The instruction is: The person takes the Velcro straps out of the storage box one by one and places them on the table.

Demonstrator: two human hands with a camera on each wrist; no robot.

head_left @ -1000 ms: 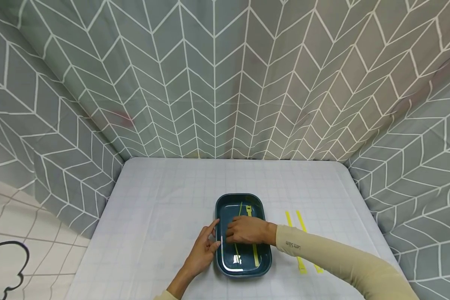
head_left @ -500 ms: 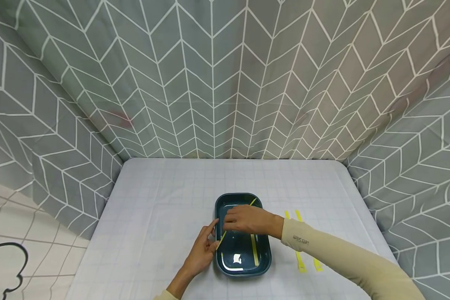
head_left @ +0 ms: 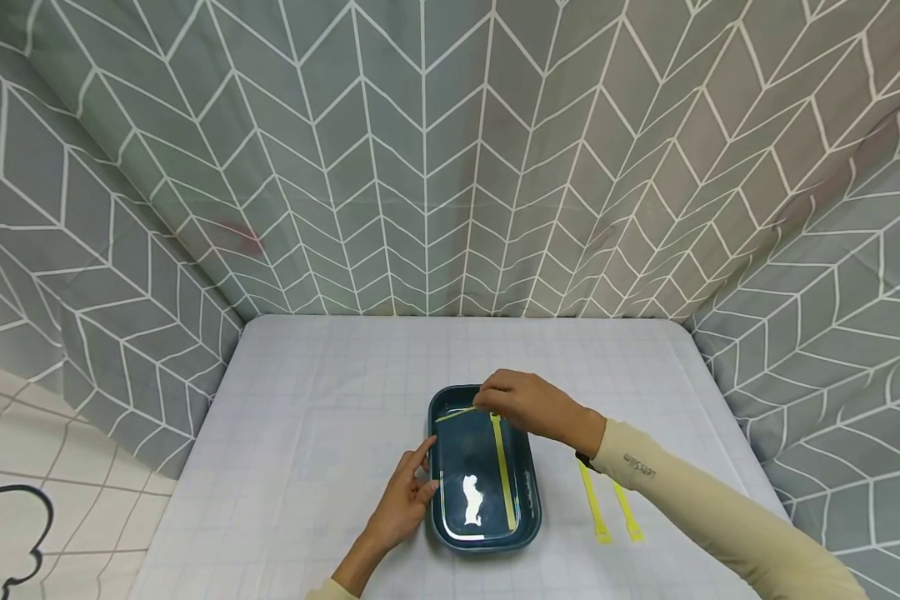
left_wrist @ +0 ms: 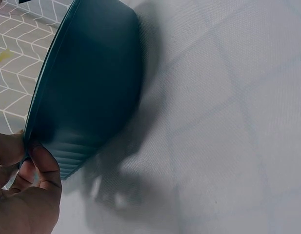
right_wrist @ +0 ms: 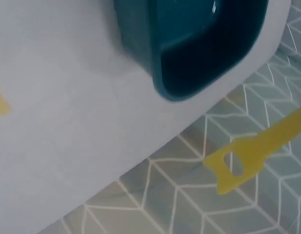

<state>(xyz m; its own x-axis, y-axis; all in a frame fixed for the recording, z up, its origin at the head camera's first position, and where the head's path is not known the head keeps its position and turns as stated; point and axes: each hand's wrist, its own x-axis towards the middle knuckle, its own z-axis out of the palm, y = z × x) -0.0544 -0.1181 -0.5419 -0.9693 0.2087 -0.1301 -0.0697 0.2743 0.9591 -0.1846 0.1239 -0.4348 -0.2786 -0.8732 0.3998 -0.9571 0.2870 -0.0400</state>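
Currently right hand [head_left: 521, 402] pinches one yellow strap [head_left: 456, 412] above the tray [head_left: 528, 508] (lifting out, I judge), left hand [head_left: 405, 500] grips the rim; one strap [head_left: 503, 471] lies inside, two straps [head_left: 609, 502] outside.

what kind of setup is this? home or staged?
Likely a staged recording booth: a patterned curtain closes off three sides of a table under a gridded cloth, which bears only a tray and a few yellow straps.
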